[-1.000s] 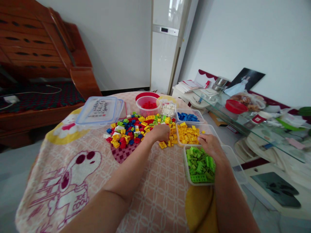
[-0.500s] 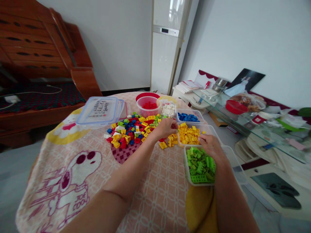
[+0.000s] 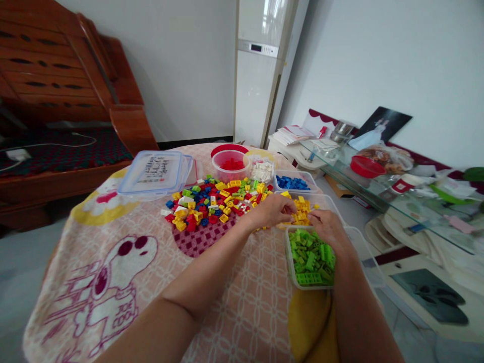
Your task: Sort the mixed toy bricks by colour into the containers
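Note:
My left hand (image 3: pixel 273 209) is over the left side of a clear plastic box of yellow toy bricks (image 3: pixel 301 214), fingers curled and pinched. What they hold, if anything, is hidden. My right hand (image 3: pixel 325 228) is at the right side of that box, fingertips closed by its rim beside the bricks; whether a brick is in them cannot be made out. In front stands a clear box of green bricks (image 3: pixel 312 257), partly covered by my right forearm. To the left lies a mixed heap of coloured bricks (image 3: pixel 212 204).
Blue bricks (image 3: pixel 292 182) fill a box behind the yellow ones. White bricks (image 3: pixel 262 171) lie beside a round tub (image 3: pixel 231 172) with red bricks. Stacked clear lids (image 3: pixel 155 174) rest at the table's far left. A glass-topped stand (image 3: pixel 397 201) with household items is on the right.
My left hand has moved right and slightly nearer, from the left edge of the yellow-brick box to over its bricks. My right hand has stayed almost in place.

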The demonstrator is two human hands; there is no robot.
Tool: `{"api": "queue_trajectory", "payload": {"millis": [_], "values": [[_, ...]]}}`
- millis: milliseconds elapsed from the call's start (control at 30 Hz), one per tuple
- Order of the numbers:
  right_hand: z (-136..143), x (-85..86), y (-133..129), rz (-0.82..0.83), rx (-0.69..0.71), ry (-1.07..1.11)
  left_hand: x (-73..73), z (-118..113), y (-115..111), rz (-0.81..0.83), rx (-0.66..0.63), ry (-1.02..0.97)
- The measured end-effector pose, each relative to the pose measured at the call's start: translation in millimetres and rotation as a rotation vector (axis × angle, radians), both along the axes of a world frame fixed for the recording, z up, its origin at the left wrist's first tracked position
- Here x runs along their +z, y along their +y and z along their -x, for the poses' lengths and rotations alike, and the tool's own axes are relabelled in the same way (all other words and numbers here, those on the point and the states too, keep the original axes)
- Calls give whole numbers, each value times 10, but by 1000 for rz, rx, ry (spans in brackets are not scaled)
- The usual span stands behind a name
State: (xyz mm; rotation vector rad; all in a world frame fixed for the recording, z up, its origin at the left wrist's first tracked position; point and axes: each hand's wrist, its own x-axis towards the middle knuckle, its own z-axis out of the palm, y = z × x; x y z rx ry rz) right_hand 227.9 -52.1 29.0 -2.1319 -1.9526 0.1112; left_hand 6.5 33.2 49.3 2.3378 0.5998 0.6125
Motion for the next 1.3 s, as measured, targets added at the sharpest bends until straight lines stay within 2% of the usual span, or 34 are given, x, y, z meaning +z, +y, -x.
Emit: {"api": "queue_trajectory", "payload": {"millis": [133, 233, 300, 467, 567, 733, 967, 1100, 1167, 1300], "values": [[26, 22, -13, 6, -19, 1, 25, 290, 284, -80, 255, 108], [31, 30, -13, 19, -21, -5, 1, 392, 388, -138, 331, 268], [25, 28, -11, 25, -18, -12, -36, 375, 386, -164, 314, 353], [3, 7, -6, 13, -21, -16, -187, 194, 255, -207, 173, 497], [-5, -3, -5, 21, -22, -9, -278, 95, 172, -287, 209, 528], [-6, -15, -8, 10, -23, 4, -361, 83, 209, -234, 321, 514], [4, 15, -8, 27, -13, -21, -394, 350, 531, -145, 479, 444], [6, 10, -12, 6, -19, 10, -370, 441, 610, -130, 563, 366], [5, -1, -16, -2, -13, 19, -352, 440, 615, -108, 551, 308], [3, -8, -18, -12, -11, 9, -328, 376, 567, -91, 433, 217]]}}
